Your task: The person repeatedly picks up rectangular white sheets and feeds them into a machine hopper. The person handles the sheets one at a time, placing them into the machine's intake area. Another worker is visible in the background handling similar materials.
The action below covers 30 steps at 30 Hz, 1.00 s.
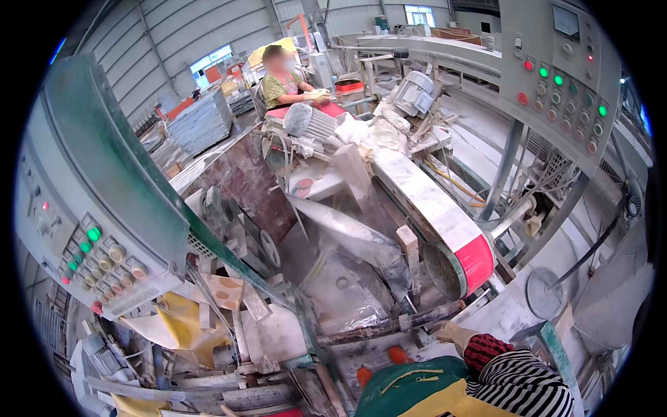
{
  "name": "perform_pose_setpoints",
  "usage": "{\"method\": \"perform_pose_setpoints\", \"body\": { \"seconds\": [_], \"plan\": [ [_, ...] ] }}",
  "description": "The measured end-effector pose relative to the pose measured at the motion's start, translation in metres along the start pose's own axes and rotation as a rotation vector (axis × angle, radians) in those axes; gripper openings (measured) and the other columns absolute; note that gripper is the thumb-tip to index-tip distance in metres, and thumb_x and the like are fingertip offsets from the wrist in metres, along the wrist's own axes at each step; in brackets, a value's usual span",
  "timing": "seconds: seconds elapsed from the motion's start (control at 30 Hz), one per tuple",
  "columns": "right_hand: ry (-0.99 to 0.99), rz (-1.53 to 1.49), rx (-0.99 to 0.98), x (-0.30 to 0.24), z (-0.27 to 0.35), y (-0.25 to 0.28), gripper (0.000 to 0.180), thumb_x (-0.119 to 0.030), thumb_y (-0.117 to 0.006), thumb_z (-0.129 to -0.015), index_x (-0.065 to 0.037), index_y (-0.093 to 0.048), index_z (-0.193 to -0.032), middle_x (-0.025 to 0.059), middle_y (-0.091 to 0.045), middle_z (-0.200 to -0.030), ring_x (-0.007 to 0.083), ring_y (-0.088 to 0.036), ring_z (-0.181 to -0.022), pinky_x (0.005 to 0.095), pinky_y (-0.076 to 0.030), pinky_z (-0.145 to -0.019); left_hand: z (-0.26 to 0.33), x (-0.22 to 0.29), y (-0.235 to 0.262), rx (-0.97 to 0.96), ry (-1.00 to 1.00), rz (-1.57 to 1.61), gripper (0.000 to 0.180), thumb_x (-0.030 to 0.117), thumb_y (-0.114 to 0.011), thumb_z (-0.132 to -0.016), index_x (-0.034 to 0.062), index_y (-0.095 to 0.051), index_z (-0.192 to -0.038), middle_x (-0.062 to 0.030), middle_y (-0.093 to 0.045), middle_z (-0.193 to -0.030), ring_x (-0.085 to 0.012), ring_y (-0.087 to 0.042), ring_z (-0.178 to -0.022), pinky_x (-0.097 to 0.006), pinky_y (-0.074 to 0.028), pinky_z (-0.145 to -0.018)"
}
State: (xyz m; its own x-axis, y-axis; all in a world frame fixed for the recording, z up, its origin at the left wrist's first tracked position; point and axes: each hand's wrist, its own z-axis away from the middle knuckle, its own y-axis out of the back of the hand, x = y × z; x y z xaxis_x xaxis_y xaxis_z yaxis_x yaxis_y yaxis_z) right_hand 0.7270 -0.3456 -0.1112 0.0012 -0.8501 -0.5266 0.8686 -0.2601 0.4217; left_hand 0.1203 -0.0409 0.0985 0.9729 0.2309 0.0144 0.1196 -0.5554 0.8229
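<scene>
My right hand, in a pale, dusty glove, reaches in from the lower right. A red-and-black checked cuff and a black-and-white striped sleeve cover the forearm. It is nearest to the right end of a long, dirty bar lying across the front of the machine. The fingers are too small and unclear to show whether they grip anything. My left hand is out of view. A green and yellow apron covers my front, with two orange rounded things beside it.
A belt machine with a red end cover stands ahead, a wooden block beside it. Control panels with lit buttons flank me at left and right. Another person sits beyond, near a motor. Stacked slabs stand far left.
</scene>
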Motion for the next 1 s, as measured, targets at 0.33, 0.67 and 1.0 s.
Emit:
{"method": "perform_pose_setpoints", "body": {
  "seconds": [0.33, 0.67, 1.0],
  "plan": [
    [0.105, 0.126, -0.077, -0.030, -0.008, -0.013, 0.058, -0.030, -0.064, -0.077, -0.019, -0.061, -0.134, 0.0182, -0.072, -0.107, 0.0291, -0.071, -0.092, 0.0385, -0.056, -0.081, 0.018, -0.063, -0.064, 0.163, -0.070, -0.428, 0.065, 0.057, -0.060, -0.090, -0.0015, -0.066, -0.118, -0.0260, -0.061, -0.122, -0.0477, -0.055, -0.113, -0.062, -0.047, -0.090],
    [0.181, 0.054, -0.053, -0.003, -0.028, -0.038, 0.054, -0.028, -0.061, -0.080, -0.008, -0.061, -0.130, 0.0146, -0.074, -0.097, 0.0271, -0.072, -0.083, 0.0390, -0.057, -0.074, 0.026, -0.026, -0.042, -0.085, -0.017, 0.022, 0.067, 0.049, -0.071, -0.083, 0.0024, -0.057, -0.130, -0.0243, -0.058, -0.128, -0.0431, -0.054, -0.119, -0.053, -0.047, -0.095],
    [0.244, -0.394, -0.225, -0.085, -0.022, -0.068, 0.037, -0.017, -0.062, -0.091, -0.009, -0.058, -0.127, 0.0068, -0.066, -0.077, 0.0170, -0.062, -0.063, 0.0321, -0.050, -0.053, 0.028, 0.096, -0.014, -0.696, 0.169, 1.222, 0.069, 0.003, -0.070, -0.079, -0.0007, -0.042, -0.142, -0.0203, -0.051, -0.139, -0.0313, -0.049, -0.128, -0.041, -0.038, -0.108]
  ]
}}
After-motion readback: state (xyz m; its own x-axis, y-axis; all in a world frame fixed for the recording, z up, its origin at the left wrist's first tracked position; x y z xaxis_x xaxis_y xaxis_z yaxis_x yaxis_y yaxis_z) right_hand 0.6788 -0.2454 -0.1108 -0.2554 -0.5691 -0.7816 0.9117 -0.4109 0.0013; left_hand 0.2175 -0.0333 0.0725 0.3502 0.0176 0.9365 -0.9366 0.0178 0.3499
